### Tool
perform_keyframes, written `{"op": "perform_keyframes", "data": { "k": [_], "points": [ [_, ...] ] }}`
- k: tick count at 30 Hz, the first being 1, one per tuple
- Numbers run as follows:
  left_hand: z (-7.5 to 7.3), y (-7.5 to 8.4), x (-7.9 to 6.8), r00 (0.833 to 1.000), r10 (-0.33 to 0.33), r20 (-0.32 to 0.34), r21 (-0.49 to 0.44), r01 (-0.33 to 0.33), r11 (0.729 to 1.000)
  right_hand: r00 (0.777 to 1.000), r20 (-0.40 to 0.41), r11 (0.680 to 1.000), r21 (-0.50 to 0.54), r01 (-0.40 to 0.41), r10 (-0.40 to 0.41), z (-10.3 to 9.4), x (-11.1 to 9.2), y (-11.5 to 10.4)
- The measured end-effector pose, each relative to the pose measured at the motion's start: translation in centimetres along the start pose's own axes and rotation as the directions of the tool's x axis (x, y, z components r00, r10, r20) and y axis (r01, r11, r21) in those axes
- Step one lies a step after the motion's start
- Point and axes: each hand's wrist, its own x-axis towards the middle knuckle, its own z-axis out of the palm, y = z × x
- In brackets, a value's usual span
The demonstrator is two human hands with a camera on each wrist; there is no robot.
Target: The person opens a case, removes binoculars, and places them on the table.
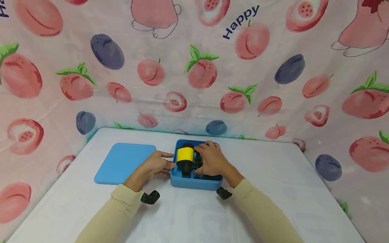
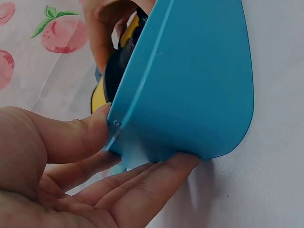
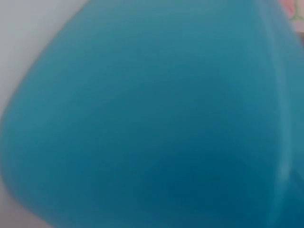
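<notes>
In the head view a blue rectangular box point(image 1: 194, 183) stands open on the table. Inside its left half lies a yellow-and-black object point(image 1: 185, 154), a yellow drum with black ends; its exact kind cannot be told. My left hand point(image 1: 158, 163) holds the box's left side. In the left wrist view its thumb point(image 2: 90, 133) is at the rim and its fingers lie along the outer wall. My right hand point(image 1: 212, 158) reaches into the box with curled fingers around black parts beside the yellow drum, and hides much of that side. The right wrist view shows mostly blurred blue wall point(image 3: 156, 114).
A flat blue lid point(image 1: 124, 163) lies on the white-covered table point(image 1: 273, 189) to the left of the box. Behind stands a fruit-patterned cloth point(image 1: 194, 101). A small black device point(image 1: 150, 197) sits at the left cuff and another black device point(image 1: 224, 193) at the right cuff.
</notes>
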Motion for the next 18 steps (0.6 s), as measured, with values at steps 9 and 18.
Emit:
{"op": "perform_keyframes", "data": {
  "k": [9, 18],
  "points": [
    [0.3, -0.3, -0.2, 1.0, -0.004, 0.001, 0.003, 0.004, 1.0, 1.0, -0.017, 1.0, -0.007, -0.009, 0.009, -1.2, -0.6, 0.0],
    [0.3, -0.2, -0.1, 1.0, 0.004, -0.015, -0.006, -0.004, 1.0, 0.999, -0.017, 0.999, -0.002, -0.035, 0.035, -2.9, -0.9, 0.7]
  ]
}}
